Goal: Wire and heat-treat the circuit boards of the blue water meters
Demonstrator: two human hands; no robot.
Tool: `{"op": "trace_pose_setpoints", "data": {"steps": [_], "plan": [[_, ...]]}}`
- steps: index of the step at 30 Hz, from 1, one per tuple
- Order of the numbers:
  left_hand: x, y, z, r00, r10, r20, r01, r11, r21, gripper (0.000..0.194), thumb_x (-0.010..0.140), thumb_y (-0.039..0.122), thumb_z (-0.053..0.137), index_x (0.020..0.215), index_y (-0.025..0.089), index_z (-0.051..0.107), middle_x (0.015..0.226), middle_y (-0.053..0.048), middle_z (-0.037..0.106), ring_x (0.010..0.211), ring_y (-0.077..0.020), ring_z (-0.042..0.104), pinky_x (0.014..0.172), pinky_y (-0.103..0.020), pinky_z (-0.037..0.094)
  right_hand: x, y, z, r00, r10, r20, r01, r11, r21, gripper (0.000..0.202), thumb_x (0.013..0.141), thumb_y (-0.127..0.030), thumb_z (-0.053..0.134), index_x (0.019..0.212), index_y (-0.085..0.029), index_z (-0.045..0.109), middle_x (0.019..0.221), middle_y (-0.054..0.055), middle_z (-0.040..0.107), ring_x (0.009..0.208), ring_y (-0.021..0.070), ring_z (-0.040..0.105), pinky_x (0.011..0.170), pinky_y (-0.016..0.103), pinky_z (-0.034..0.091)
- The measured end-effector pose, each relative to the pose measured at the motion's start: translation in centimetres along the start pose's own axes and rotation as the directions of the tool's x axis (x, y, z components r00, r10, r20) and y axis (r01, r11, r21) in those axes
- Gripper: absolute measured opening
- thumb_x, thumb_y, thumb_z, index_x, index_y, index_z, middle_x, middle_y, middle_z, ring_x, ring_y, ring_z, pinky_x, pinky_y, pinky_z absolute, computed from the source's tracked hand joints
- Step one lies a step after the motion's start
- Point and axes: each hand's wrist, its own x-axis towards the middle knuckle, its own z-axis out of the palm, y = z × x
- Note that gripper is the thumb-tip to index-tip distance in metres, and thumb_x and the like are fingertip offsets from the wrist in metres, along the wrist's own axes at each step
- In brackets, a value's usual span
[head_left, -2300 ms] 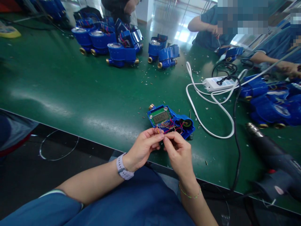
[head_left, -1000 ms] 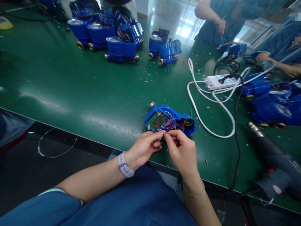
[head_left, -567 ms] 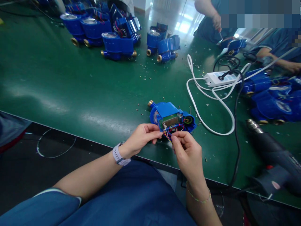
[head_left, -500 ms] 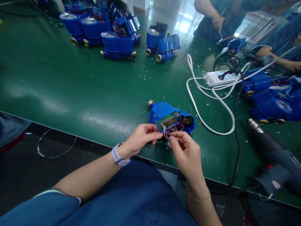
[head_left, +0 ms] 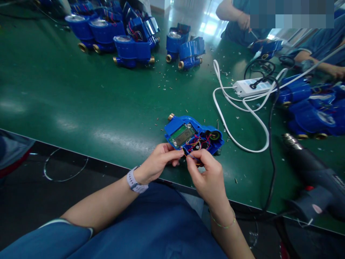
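Note:
A blue water meter (head_left: 207, 127) lies on the green table just in front of me, its housing uncovered. Inside it, a small display board (head_left: 184, 136) faces up beside a tangle of thin coloured wires (head_left: 194, 142). At the near edge of the board, my left hand (head_left: 164, 158) is closed, thumb and finger pinching the wires where they leave it. My right hand (head_left: 207, 171) is closed a little to the right, fingertips together on the same thin wires. The exact grip of both is partly hidden by the fingers.
Several blue meters (head_left: 132, 50) stand at the far left, with more meters (head_left: 312, 115) at the right. A white power strip (head_left: 252, 87) with looped cable lies right of centre. A heat gun (head_left: 315, 172) rests at the near right. Two co-workers' arms (head_left: 234, 14) show across the table.
The board and its blue cover have swung left and flatter, so the display now shows and more wires are exposed. My right hand has shifted slightly left.

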Motion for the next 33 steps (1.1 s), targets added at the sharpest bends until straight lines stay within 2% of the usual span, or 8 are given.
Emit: {"op": "trace_pose_setpoints", "data": {"steps": [3, 8, 14, 21, 25, 29, 33], "plan": [[0.1, 0.5, -0.1, 1.000, -0.016, 0.011, 0.016, 1.000, -0.001, 0.034, 0.071, 0.039, 0.072, 0.053, 0.017, 0.055, 0.046, 0.002, 0.049, 0.048, -0.0091, 0.044, 0.057, -0.025, 0.036, -0.2, 0.1, -0.1, 0.998, -0.062, 0.028, 0.064, 0.995, -0.074, 0.012, 0.093, -0.016, 0.049, 0.083, -0.018, 0.055, 0.078, 0.003, 0.058, 0.069, 0.0151, 0.055, 0.063, 0.027, 0.043], [0.2, 0.8, -0.2, 0.998, -0.017, 0.058, 0.014, 0.999, 0.045, 0.032, 0.071, 0.039, 0.072, 0.055, 0.016, 0.058, 0.048, 0.002, 0.050, 0.049, -0.0087, 0.042, 0.053, -0.025, 0.031, 0.0, -0.4, 0.0, 0.994, 0.094, 0.061, -0.099, 0.991, 0.085, 0.011, 0.092, -0.020, 0.051, 0.088, -0.017, 0.061, 0.071, 0.000, 0.060, 0.058, 0.0119, 0.054, 0.055, 0.023, 0.043], [0.2, 0.6, 0.0, 0.998, -0.010, 0.059, 0.009, 1.000, 0.019, 0.028, 0.067, 0.038, 0.077, 0.061, 0.015, 0.061, 0.051, 0.004, 0.048, 0.049, -0.0070, 0.039, 0.049, -0.022, 0.029, 1.0, -0.9, 0.2, 0.972, 0.223, 0.071, -0.233, 0.955, 0.182, 0.018, 0.086, -0.025, 0.056, 0.072, -0.017, 0.065, 0.060, -0.001, 0.059, 0.051, 0.0109, 0.052, 0.048, 0.021, 0.039], [0.3, 0.5, -0.4, 0.997, 0.027, 0.071, -0.034, 0.993, 0.111, 0.036, 0.071, 0.047, 0.075, 0.059, 0.015, 0.060, 0.050, 0.002, 0.052, 0.046, -0.0070, 0.041, 0.048, -0.022, 0.029, 1.0, -0.2, -0.2, 0.934, 0.323, 0.150, -0.354, 0.886, 0.299, 0.014, 0.081, -0.028, 0.056, 0.076, -0.017, 0.061, 0.062, 0.000, 0.058, 0.054, 0.0121, 0.051, 0.050, 0.022, 0.042], [0.2, 0.4, -0.4, 0.997, 0.043, 0.063, -0.054, 0.984, 0.172, 0.038, 0.072, 0.048, 0.074, 0.059, 0.015, 0.060, 0.050, 0.001, 0.053, 0.046, -0.0078, 0.043, 0.047, -0.022, 0.029, 1.0, -0.3, -0.1, 0.929, 0.335, 0.158, -0.370, 0.860, 0.352, 0.017, 0.083, -0.032, 0.062, 0.077, -0.016, 0.064, 0.060, -0.001, 0.057, 0.051, 0.0101, 0.046, 0.045, 0.020, 0.036], [0.2, 0.3, -0.1, 0.997, 0.046, 0.060, -0.053, 0.990, 0.129, 0.038, 0.071, 0.048, 0.075, 0.060, 0.015, 0.060, 0.051, 0.002, 0.053, 0.047, -0.0078, 0.044, 0.048, -0.022, 0.031, 1.3, -0.6, -0.2, 0.930, 0.326, 0.172, -0.367, 0.858, 0.358, 0.020, 0.083, -0.034, 0.063, 0.073, -0.016, 0.063, 0.058, -0.001, 0.056, 0.050, 0.0101, 0.045, 0.045, 0.020, 0.036], [0.0, 0.4, 0.1, 0.996, -0.014, 0.093, 0.015, 1.000, -0.006, 0.041, 0.071, 0.046, 0.076, 0.055, 0.015, 0.054, 0.049, 0.004, 0.048, 0.046, -0.0055, 0.041, 0.050, -0.021, 0.034, 1.6, -0.4, -0.7, 0.921, 0.307, 0.239, -0.375, 0.867, 0.328, 0.019, 0.084, -0.033, 0.060, 0.074, -0.016, 0.061, 0.059, -0.001, 0.054, 0.052, 0.0104, 0.045, 0.047, 0.021, 0.037]]}}
